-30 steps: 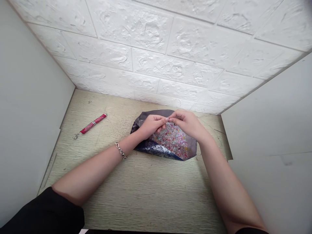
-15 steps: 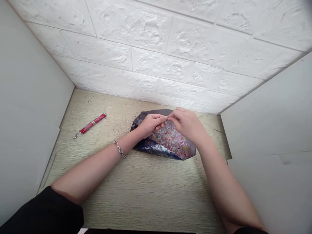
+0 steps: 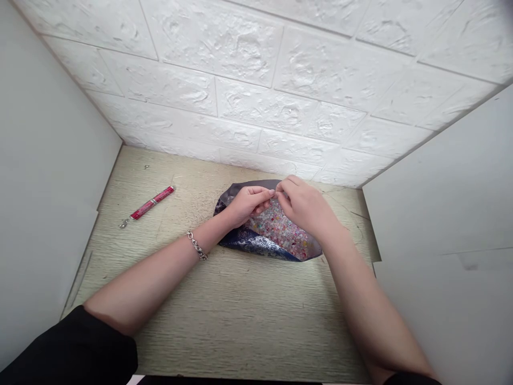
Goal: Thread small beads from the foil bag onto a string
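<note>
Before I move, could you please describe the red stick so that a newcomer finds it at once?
Find the white wall, then the pale table below it. Left of the dark bag of beads, a slim red stick lies slantwise. A silvery band crosses its middle, unlike the small silvery piece at its near end.

Left hand (image 3: pixel 247 206) above surface, thumb and forefinger pinched, other fingers curled. Right hand (image 3: pixel 300 206) opposite, fingers bent, fingertips meeting left's. Both forearms angled inward, black-sleeved near elbows.
</note>
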Action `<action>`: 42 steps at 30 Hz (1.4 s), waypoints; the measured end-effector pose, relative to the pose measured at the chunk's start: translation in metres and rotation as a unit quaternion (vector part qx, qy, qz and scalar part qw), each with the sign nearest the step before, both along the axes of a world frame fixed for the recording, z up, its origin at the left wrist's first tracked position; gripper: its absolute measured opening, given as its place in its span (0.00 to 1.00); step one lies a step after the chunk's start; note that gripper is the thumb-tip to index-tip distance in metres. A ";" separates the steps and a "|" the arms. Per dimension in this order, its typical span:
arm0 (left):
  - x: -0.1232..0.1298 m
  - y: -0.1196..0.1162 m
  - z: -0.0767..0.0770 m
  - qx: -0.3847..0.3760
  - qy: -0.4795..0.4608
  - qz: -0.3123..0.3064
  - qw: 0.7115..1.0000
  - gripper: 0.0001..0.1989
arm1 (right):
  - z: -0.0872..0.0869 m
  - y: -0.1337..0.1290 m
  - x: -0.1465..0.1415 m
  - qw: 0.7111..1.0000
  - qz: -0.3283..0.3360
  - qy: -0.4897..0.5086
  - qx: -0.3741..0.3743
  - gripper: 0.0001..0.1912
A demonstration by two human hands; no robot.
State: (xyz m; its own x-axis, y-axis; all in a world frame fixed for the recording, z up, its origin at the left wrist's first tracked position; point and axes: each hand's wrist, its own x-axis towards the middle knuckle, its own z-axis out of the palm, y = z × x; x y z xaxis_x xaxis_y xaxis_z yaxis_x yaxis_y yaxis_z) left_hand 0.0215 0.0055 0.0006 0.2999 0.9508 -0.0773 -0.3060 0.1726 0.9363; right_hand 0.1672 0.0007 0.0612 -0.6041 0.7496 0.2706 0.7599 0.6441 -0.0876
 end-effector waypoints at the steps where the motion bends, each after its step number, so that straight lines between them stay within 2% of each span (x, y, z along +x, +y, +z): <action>1: 0.000 0.000 0.001 -0.001 -0.002 -0.001 1.000 0.13 | 0.000 0.001 0.000 1.000 0.004 0.008 -0.004 0.08; 8: 0.000 -0.001 0.003 -0.011 -0.011 -0.010 1.000 0.11 | 0.004 0.005 0.007 0.999 0.010 0.044 -0.008 0.07; 12: 0.001 -0.002 0.002 -0.008 -0.008 -0.013 1.000 0.11 | 0.008 0.005 0.011 0.997 0.033 0.054 -0.046 0.07; 17: 0.000 -0.001 0.000 0.004 0.001 -0.018 1.000 0.14 | 0.005 0.005 0.009 0.995 0.035 0.044 -0.080 0.08; 23: -0.001 0.000 -0.003 0.003 0.006 -0.032 0.999 0.16 | 0.003 0.006 0.007 0.995 0.035 0.058 -0.075 0.08; 32: -0.002 -0.002 0.000 -0.014 -0.015 -0.055 0.998 0.17 | 0.000 0.010 0.008 0.986 0.065 0.124 -0.085 0.07; 42: -0.004 -0.001 -0.002 -0.010 -0.020 -0.071 0.997 0.16 | 0.001 0.006 0.006 0.998 0.031 0.046 -0.044 0.09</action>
